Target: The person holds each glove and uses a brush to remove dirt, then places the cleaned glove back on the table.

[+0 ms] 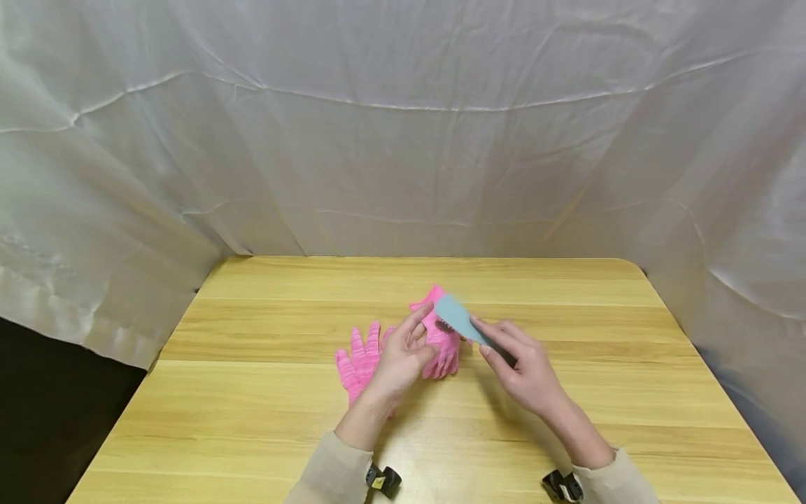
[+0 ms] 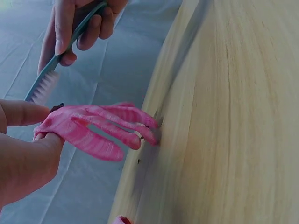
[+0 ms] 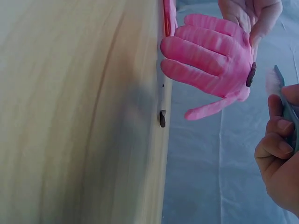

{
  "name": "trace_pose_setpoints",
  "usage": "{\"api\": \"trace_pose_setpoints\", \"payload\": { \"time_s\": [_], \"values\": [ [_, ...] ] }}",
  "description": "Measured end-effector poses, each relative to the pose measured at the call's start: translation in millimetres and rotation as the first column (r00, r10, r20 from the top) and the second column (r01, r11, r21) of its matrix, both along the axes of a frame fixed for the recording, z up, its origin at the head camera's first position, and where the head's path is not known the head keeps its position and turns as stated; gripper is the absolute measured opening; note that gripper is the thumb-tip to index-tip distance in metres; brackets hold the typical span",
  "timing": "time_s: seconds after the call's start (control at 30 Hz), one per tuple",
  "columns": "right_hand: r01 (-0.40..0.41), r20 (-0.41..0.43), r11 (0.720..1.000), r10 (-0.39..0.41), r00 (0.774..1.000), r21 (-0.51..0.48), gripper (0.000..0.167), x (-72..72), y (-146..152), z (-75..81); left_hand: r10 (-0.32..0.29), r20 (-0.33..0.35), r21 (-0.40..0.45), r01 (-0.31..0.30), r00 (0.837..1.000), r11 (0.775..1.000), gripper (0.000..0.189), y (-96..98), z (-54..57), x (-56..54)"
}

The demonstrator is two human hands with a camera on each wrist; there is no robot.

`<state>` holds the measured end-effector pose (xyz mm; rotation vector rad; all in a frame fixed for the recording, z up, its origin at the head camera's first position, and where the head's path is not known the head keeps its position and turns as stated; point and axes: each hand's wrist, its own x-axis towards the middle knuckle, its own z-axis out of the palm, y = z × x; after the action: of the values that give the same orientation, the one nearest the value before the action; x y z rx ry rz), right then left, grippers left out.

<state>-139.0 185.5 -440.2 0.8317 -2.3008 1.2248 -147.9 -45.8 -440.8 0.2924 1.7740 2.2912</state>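
Observation:
My left hand [image 1: 399,360] pinches a pink knitted glove [image 1: 446,348] near its cuff, thumb on one side and fingers on the other. The glove's fingers hang down over the table, plainly seen in the left wrist view. A dark brown clump [image 3: 252,74] sits on the glove by the cuff. My right hand [image 1: 527,369] grips a blue-green brush [image 1: 457,317] by its handle. Its pale bristles [image 2: 45,87] face the glove, close beside the clump and apart from it in the right wrist view. A second pink glove [image 1: 362,362] lies flat on the table, partly hidden behind my left forearm.
The wooden table [image 1: 264,406] spreads out on both sides of the hands. On it lies a small dark brown bit [image 3: 162,118] below the held glove. A pale grey curtain [image 1: 403,161] hangs behind the table and along its sides.

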Motion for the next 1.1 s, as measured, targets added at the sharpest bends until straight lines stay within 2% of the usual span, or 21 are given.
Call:
{"api": "trace_pose_setpoints", "payload": {
  "time_s": [0.23, 0.6, 0.83, 1.1],
  "values": [
    [-0.034, -0.001, 0.998, 0.034, 0.999, 0.045, 0.051, 1.2, -3.7, -3.8, 0.021, 0.006, -0.006, -0.021, 1.000, 1.000, 0.078, 1.7, -1.2, -0.6],
    [0.029, -0.030, 0.996, -0.026, 0.999, 0.089, 0.053, -0.1, -2.4, -5.4, 0.053, 0.025, 0.004, -0.053, 0.998, 0.999, 0.075, 0.2, 0.0, -0.9],
    [0.060, -0.048, 0.994, -0.056, 0.997, 0.091, 0.055, -1.8, -0.7, -5.8, 0.073, 0.025, -0.037, -0.072, 0.997, 0.997, 0.074, 0.5, -0.1, -1.4],
    [0.093, -0.038, 0.991, -0.090, 0.995, 0.098, 0.055, -3.0, 2.2, -8.0, 0.076, 0.025, -0.043, -0.075, 0.997, 0.996, 0.073, 0.3, -0.2, -1.1]
  ]
}}
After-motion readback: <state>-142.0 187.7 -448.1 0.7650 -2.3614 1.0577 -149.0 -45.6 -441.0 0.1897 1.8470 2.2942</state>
